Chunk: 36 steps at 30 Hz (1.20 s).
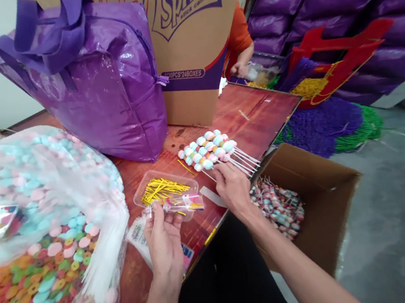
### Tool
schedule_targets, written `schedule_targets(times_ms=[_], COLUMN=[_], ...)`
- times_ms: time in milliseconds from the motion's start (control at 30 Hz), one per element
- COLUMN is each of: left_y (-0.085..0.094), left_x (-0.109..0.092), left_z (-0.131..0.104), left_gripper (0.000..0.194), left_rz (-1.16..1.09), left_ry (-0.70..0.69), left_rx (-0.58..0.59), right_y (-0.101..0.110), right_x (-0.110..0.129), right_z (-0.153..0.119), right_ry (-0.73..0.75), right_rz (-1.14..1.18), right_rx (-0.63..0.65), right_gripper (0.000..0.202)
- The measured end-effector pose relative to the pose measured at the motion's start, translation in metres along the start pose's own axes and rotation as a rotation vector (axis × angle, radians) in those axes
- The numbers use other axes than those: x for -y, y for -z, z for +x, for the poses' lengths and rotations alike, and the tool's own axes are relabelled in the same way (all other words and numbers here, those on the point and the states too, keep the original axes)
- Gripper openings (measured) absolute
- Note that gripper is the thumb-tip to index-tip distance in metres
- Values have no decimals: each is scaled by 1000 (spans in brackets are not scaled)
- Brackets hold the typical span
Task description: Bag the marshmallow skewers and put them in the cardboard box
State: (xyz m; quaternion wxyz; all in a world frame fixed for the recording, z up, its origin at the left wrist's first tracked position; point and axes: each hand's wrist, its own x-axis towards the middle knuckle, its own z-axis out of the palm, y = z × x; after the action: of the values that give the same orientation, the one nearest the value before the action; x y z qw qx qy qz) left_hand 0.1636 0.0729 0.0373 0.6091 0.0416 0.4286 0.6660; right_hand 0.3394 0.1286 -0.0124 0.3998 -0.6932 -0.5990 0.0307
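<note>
My left hand (164, 235) pinches a small clear printed wrapper (186, 203) over a plastic tray (138, 196) of yellow twist ties (164, 188). To the right, my right hand (233, 185) has its fingers closed at the white sticks of a row of candy skewers (208, 149) lying on the table; whether it grips one stick is hard to make out. A stack of flat wrappers (139, 239) lies under and beside my left hand. A white strip (212, 196) sits between the hands.
Clear bags of colourful candies (46, 239) fill the left. Behind stand a purple bag (109, 84) and a carton (185, 46). An open box (312, 205) of wrapped candy is below the table's right edge. Another person's hand (244, 64) is at the back.
</note>
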Motion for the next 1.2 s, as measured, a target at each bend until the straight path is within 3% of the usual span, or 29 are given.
schedule_targets(times_ms=[100,200,400,600,767,933,1067,1200], left_y=[0,0,2,1,1,6,8,10], left_x=[-2,-4,0,4,9,23,27,27], left_z=[2,4,2,-4,-7,-9,-12,-16], left_gripper=[27,24,26,35,34,27,32,33], left_rz=[-14,-21,1,85,205,292,282,348], left_ry=[6,7,-15,-34,-179,-249,-208,-143], left_rx=[-33,-51,-11,52,160,245,231,296], right_y=[29,63,97,113,118,108,100,90], right_x=[14,21,11,1,0,14,23,33], right_z=[-19,-47,-95,-98,-92,-95,-97,-102], right_ry=[-93,-157,-15,151,178,129,81,28], right_rz=[331,472,444,359,377,447,418,412], right_rx=[-39,-21,-64,27,134,207,229,248], right_gripper=[17,14,8,13,13,13,18,20])
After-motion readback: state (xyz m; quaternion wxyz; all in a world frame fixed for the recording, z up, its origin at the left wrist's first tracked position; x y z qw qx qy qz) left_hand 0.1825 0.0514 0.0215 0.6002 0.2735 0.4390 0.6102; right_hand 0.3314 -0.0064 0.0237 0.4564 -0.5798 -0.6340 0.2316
